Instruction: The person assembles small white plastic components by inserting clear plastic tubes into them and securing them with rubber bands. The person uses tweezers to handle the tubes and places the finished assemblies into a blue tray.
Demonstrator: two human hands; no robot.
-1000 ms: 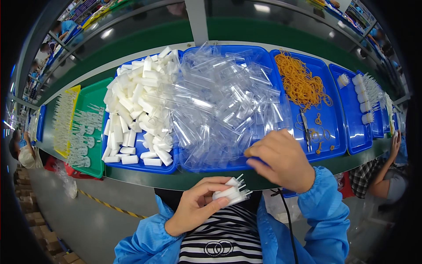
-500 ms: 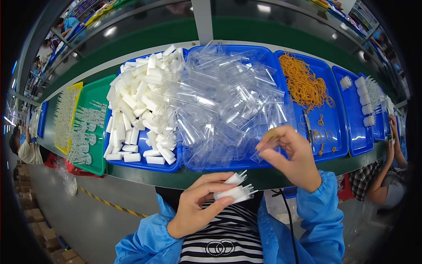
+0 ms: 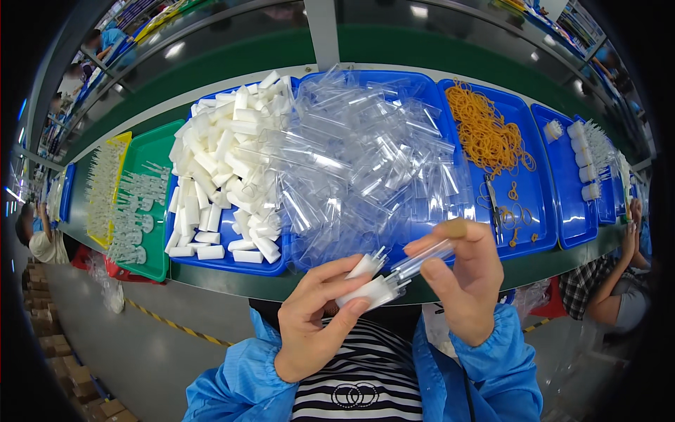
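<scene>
Pinched in my left hand (image 3: 309, 320) are two white foam-like cylinders (image 3: 373, 294) side by side, thin clear prongs sticking out of their ends to the upper right. My right hand (image 3: 470, 285) grips a clear plastic sleeve (image 3: 430, 257) between thumb and fingers. The sleeve's lower left end is at the prongs of the nearer cylinder; I cannot tell whether it has slid over them. A tan cover, perhaps a finger cot or tape, shows on a right fingertip. Just beyond both hands lies a heap of similar clear sleeves (image 3: 365, 162) in a blue tray (image 3: 422, 84).
White cylinders (image 3: 225, 155) fill a blue tray at left. Clear pronged parts (image 3: 130, 225) lie in a green tray (image 3: 158, 141) and a yellow one (image 3: 129, 141). Rubber bands (image 3: 485, 130) and scissors (image 3: 494, 204) occupy a blue tray (image 3: 541, 204). At far right, another person's hands (image 3: 633, 225) show.
My right hand has come down and nearer with the clear sleeve, bringing it to the prongs. The left hand still holds the two cylinders, tilted slightly more upward.
</scene>
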